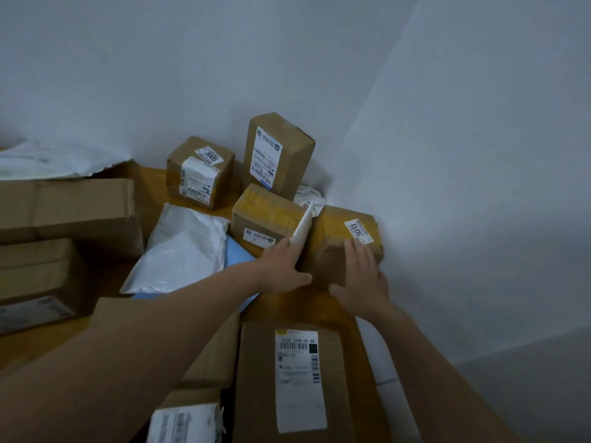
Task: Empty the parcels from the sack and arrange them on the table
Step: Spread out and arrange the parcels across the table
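Note:
A brown cardboard box with a "3013" label [339, 238] lies on the wooden table [150, 187] near the right corner. My right hand [361, 276] rests flat on its near top, fingers spread. My left hand [284, 265] presses against the box's left side, next to a thin white flat parcel [302, 230] standing on edge between this box and a yellow-taped box [265, 215]. Behind stand a tall labelled box [278, 151] and a "3005" box [200, 171]. No sack is in view.
White poly mailers [182, 247] and a blue envelope [238, 255] lie mid-table. Large cartons [67, 209] stack at the left, a long labelled box [297, 378] lies near me. White walls close the corner behind and to the right; the table's right edge drops to the floor.

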